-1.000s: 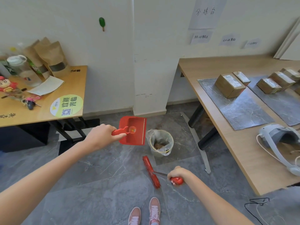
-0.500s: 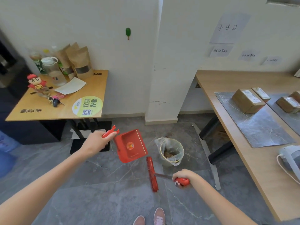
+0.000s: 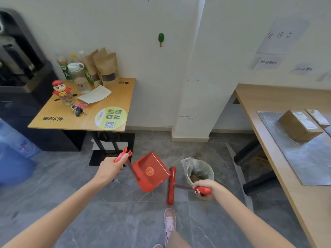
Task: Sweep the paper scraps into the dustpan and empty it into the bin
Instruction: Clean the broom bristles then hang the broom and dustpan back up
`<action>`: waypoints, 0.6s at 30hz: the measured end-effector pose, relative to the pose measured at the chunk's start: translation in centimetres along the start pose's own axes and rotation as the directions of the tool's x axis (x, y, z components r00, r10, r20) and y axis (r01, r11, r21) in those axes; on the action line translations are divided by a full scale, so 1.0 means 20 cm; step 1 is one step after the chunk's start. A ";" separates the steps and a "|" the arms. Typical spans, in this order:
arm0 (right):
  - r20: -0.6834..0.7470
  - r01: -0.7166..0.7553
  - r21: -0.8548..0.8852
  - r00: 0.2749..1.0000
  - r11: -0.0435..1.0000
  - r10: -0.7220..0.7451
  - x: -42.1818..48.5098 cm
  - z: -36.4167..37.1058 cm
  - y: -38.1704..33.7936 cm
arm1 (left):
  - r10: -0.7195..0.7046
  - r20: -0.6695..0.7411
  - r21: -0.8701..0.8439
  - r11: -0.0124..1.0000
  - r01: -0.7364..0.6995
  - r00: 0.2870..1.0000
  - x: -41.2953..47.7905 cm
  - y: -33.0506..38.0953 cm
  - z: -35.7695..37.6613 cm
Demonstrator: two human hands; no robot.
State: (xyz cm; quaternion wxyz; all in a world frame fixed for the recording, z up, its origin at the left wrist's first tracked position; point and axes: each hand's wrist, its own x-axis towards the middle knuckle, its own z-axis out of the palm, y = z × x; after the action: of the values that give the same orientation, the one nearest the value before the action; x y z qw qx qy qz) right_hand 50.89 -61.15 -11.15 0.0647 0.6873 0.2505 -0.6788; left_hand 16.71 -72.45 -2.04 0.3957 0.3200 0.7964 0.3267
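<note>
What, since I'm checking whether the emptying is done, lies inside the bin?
The bin holds a clear plastic liner and a brownish heap at its bottom. Whether that is paper cannot be told; the right hand covers the near rim.

Bright, even indoor light with faint shadows; lines bow toward the rim, blur smears the 9 o'clock edge.

In the middle of the picture, the left hand [image 3: 109, 169] holds a red dustpan [image 3: 151, 171], the right hand [image 3: 206, 191] holds a red brush [image 3: 171, 186], and the bin [image 3: 199, 173] sits just right.
</note>
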 end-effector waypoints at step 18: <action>-0.034 0.086 -0.281 0.994 0.956 -0.099 0.16 -0.18 -0.77 | -0.170 -0.128 -0.135 0.979 0.152 0.977 0.38 0.24 0.22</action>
State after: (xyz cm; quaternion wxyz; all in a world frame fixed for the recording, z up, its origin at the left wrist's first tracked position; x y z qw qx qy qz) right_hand 47.32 -45.54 -10.14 0.1230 0.6748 0.3770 -0.6224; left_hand 17.83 -62.63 -3.62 0.3837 0.2056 0.8234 0.3639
